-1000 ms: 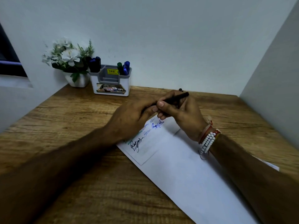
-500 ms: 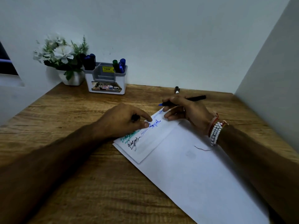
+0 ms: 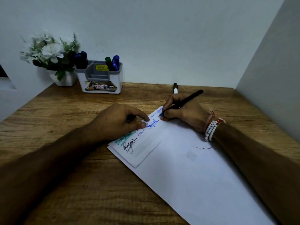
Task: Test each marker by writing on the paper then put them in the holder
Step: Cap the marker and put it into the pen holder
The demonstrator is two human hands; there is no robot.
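Note:
My right hand (image 3: 183, 111) grips a black-bodied marker (image 3: 186, 100) with a blue tip that touches the far corner of the white paper (image 3: 186, 168). The paper lies slanted on the wooden desk and bears black, green and blue scribbles near its far edge. My left hand (image 3: 120, 121) rests on that edge, forefinger and thumb on the sheet, with a small dark cap held in its curled fingers. A white-and-grey holder (image 3: 101, 78) at the back left contains several blue and green markers. Another marker (image 3: 175, 88) lies on the desk behind my right hand.
A white pot of pale flowers (image 3: 53, 62) stands left of the holder against the wall. A grey partition (image 3: 272, 78) closes the right side. The wooden desk (image 3: 65, 111) runs bare between the holder and my hands.
My hands pulled the cap off the marker and moved apart. My right hand turned the marker tip down onto the paper's far corner; my left settled on the paper edge with the cap.

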